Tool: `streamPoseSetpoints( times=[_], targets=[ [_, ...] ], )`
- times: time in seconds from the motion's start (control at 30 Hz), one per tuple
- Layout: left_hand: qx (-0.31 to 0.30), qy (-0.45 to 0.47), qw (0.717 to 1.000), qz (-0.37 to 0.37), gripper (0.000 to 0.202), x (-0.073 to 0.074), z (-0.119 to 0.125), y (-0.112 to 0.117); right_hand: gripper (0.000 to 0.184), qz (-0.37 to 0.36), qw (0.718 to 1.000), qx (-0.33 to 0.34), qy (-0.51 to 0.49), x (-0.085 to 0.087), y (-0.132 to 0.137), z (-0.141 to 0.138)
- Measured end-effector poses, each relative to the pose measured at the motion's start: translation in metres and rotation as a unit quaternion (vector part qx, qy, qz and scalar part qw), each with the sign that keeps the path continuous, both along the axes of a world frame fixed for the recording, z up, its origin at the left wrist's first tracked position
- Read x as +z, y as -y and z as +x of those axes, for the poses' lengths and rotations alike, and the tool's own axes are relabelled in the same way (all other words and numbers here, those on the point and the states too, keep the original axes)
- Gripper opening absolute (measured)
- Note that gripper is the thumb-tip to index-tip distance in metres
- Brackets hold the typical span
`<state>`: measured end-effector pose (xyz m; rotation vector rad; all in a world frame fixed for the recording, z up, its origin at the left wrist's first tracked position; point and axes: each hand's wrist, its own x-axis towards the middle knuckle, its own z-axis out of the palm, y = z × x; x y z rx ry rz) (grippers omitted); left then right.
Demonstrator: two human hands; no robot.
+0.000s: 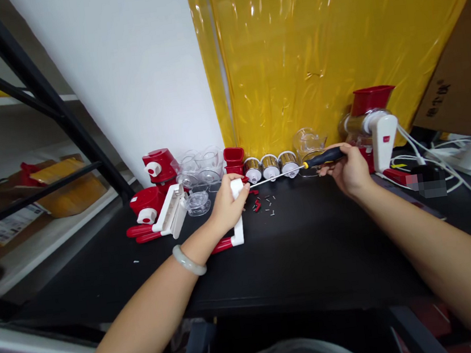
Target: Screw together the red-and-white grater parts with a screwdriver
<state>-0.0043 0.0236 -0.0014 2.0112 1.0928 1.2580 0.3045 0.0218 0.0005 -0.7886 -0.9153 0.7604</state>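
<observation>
My left hand (225, 205) is closed around the upper end of a white crank handle (238, 231) with a red grip. In my right hand (352, 173) is a screwdriver (323, 157) with a dark handle and a yellow collar. Its long thin shaft runs left, and its tip meets the handle's top near my left fingers; the exact contact is too small to make out. Several small screws (271, 213) and little red pieces (257, 205) lie on the black table (306, 259) below the shaft.
Metal grater drums (270, 166), clear plastic parts (198, 203), red housings (148, 204) and more white crank handles (173, 211) line the back left and middle. An assembled rotary grater (386, 138) stands at right, near white cables (443, 156). A shelf frame (60, 115) rises on the left.
</observation>
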Motion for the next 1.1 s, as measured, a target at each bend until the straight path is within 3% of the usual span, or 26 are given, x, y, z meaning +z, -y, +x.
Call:
streamPoseSetpoints(
  times=[1.1],
  targets=[
    [0.000, 0.004, 1.000, 0.002, 0.031, -0.0001, 0.0007, 0.0000, 0.022, 0.024, 0.999, -0.030, 0.036, -0.0012, -0.0025, 0.0019]
  ],
)
